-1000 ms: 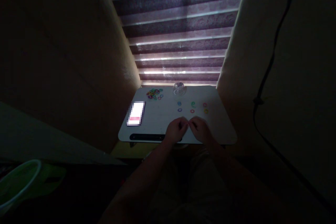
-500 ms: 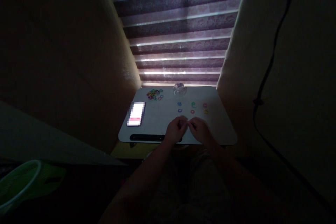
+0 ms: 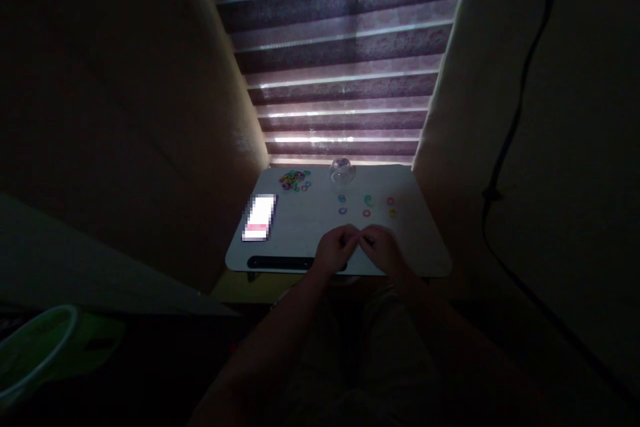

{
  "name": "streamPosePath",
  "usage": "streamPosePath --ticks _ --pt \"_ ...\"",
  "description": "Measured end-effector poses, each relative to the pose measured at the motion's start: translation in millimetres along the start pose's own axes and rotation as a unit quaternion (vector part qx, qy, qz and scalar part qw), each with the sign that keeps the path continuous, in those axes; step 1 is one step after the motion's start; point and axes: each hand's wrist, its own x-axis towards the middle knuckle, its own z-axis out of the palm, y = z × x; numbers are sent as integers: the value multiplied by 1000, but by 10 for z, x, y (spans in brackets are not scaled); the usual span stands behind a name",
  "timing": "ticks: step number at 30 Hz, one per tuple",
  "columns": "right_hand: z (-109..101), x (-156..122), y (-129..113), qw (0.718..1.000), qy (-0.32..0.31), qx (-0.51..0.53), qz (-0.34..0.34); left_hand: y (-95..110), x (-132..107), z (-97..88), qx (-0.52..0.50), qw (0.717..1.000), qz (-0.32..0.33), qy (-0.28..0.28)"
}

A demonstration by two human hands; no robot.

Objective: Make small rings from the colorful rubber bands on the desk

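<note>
My left hand (image 3: 337,248) and my right hand (image 3: 380,247) meet fingertip to fingertip over the near part of a white lap table (image 3: 295,233). Both are closed in a pinch; whatever lies between the fingers is too small and dark to make out. Just beyond them, small coloured bands lie in two rows: a blue one (image 3: 342,199), a purple one (image 3: 343,211), a green one (image 3: 369,201), a red one (image 3: 367,213), a pink one (image 3: 391,201) and a yellow one (image 3: 393,213). A heap of mixed coloured bands (image 3: 293,180) sits at the far left.
A clear round container (image 3: 343,172) stands at the table's far edge. On the left lies a phone (image 3: 260,217) with a bright screen, and a black ledge strip (image 3: 280,263) runs along the near edge. Walls flank the table; a green basket (image 3: 60,347) is at lower left.
The fingers of my left hand have shifted slightly and curled closer in. Both hands stay together in the same place, and the bands on the table have not moved.
</note>
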Motion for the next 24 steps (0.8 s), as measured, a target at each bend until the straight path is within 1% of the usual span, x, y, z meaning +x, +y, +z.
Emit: streamPosePath --ticks 5,8,13,20,24 --pt "10 -6 0 1000 3 -11 2 12 2 -8 -8 1000 3 -18" --pt "14 -8 -6 1000 -1 -19 -2 3 5 -1 -1 1000 -3 -17" --pt "6 -7 -36 999 7 -34 1 -17 5 16 -8 1000 2 -2" --pt "-12 2 -53 1000 10 -23 -10 -29 -4 22 6 999 -33 15" --pt "-7 1 -51 1000 19 -13 1 -38 -2 22 -8 1000 -13 11"
